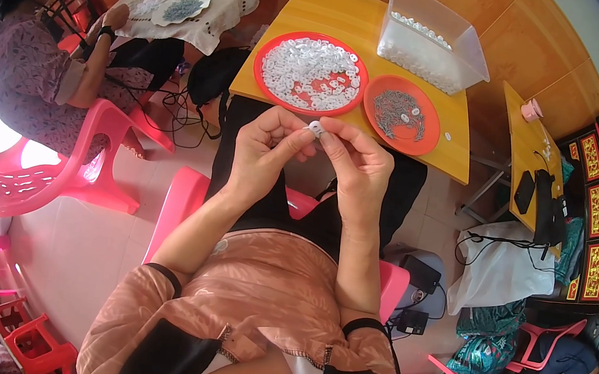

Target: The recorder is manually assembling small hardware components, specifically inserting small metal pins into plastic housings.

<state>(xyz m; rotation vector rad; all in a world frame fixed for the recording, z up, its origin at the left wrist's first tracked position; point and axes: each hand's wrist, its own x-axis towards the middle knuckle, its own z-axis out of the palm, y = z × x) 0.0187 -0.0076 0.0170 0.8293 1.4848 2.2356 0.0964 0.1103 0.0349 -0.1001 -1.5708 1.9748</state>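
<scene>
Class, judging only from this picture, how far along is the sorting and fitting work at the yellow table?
Done: a clear bin holds many white pieces. In hand: left hand and right hand pinch one small white ring. Left: the larger red plate is heaped with white rings, the smaller red plate holds grey metal bits.

Place: a small home-style workroom for piecework by hand.
Seating: pink plastic chairs stand on a pale tiled floor, more stacked at the left edge.
Work surface: a low yellow surface carries a red tray of small white parts, an orange tray of grey metal parts and a clear plastic bin.
Company: another seated person works at a cloth-covered surface nearby.
Walls: wood panelling.
</scene>
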